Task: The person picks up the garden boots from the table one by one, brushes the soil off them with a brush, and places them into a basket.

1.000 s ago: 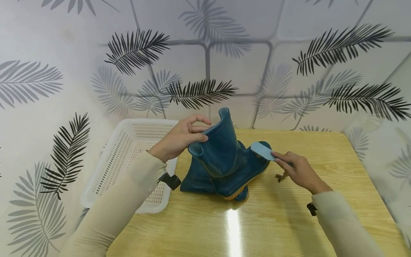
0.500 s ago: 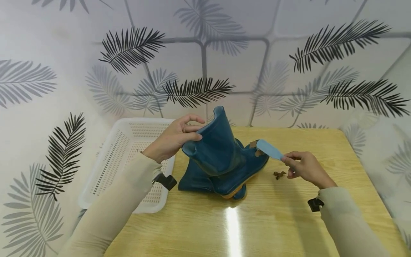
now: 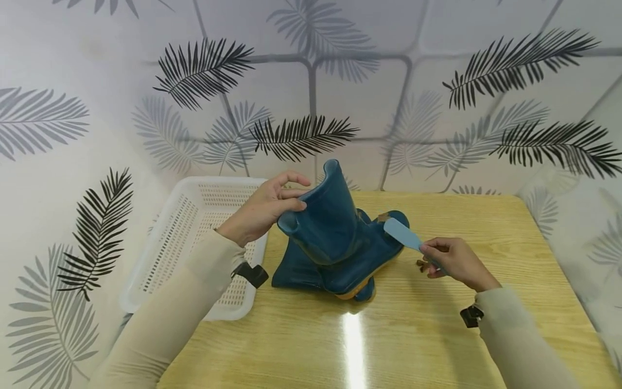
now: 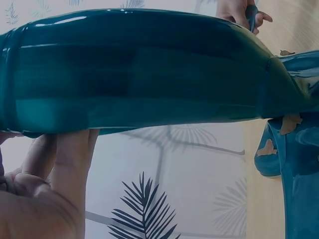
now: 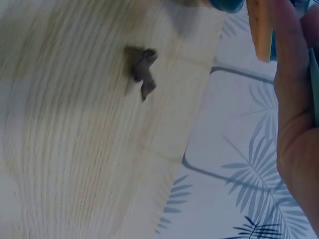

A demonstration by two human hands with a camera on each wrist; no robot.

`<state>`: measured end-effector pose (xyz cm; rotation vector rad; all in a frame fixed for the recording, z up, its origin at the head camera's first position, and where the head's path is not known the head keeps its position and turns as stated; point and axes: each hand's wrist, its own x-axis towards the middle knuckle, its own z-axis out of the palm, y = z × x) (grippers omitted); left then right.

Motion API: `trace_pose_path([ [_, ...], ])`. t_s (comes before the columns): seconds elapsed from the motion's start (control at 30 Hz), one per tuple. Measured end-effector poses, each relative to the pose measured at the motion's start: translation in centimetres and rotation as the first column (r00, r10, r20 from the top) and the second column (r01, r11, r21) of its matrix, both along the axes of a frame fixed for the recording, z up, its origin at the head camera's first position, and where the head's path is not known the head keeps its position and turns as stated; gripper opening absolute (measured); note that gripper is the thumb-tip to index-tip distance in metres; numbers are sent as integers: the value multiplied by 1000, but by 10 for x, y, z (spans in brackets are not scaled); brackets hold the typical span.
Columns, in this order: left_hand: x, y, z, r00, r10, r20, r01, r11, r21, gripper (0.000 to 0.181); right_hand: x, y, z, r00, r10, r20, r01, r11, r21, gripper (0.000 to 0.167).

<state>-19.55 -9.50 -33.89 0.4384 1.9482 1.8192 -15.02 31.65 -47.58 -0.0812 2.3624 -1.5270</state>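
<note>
In the head view, a dark blue rubber boot (image 3: 325, 229) tilts, its shaft up to the left and its toe to the right. My left hand (image 3: 259, 210) pinches the rim of that shaft between thumb and fingers. A second blue boot (image 3: 296, 270) lies partly hidden beneath it. My right hand (image 3: 457, 263) grips the handle of a light blue brush (image 3: 403, 233), whose head is over the upper boot's toe; its bristles are hidden. A brown patch (image 3: 384, 217) shows beside the brush head. Tan flakes (image 4: 290, 123) cling to a boot in the left wrist view.
At left stands a white perforated plastic basket (image 3: 233, 313), behind my left forearm. A brown crumpled scrap (image 5: 143, 69) lies on the wooden table (image 3: 500, 232), close to my right hand. A leaf-patterned wall (image 3: 359, 102) rises behind the table.
The brush drew off the toe to the right, uncovering brown patches, then came back down over the toe. My left hand keeps its hold on the boot rim, almost still.
</note>
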Motion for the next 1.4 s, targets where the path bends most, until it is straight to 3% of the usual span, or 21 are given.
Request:
trace_pose_path([
  [0.1, -1, -1, -1, 1000, 5, 7, -4, 1000, -4, 35, 4, 9, 1, 999, -5, -33, 6, 1000, 29, 38],
  [0.23, 0, -2, -1, 1000, 4, 16, -4, 1000, -3, 37, 1, 13, 11, 998, -17, -60, 17, 1000, -3, 40],
  [0.4, 1, 0, 1, 1000, -18, 21, 18, 1000, 17, 39, -5, 3, 12, 1000, 12, -22, -13, 999, -39, 40],
  [0.53, 2, 1, 0, 1000, -17, 22, 17, 1000, 14, 37, -4, 4, 5, 998, 63, 0, -63, 997, 33, 37],
  [0.7, 2, 0, 0, 1000, -8, 21, 8, 1000, 2, 35, 3, 21, 11, 998, 38, -42, -32, 991, 133, 37],
  [0.87, 2, 0, 2, 1000, -19, 1, 19, 1000, 11, 37, 0, 24, 25, 999, -12, -43, 14, 999, 39, 40],
  [1.0, 3, 2, 2, 999, -38, -1, 38, 999, 16, 39, -9, 12, 23, 999, 31, -35, -32, 999, -17, 39],
  [1.1, 3, 3, 1, 999, -45, -4, 45, 999, 15, 42, -11, 6, 18, 996, 75, -38, -73, 996, 49, 35],
  [1.23, 3, 2, 1, 999, -41, -11, 41, 999, 14, 42, -8, 12, 15, 996, 69, -58, -59, 987, 146, 34],
  [1.4, 2, 1, 1, 999, -40, -14, 40, 999, 25, 38, -7, 23, 27, 998, 32, -61, -24, 992, 124, 38],
])
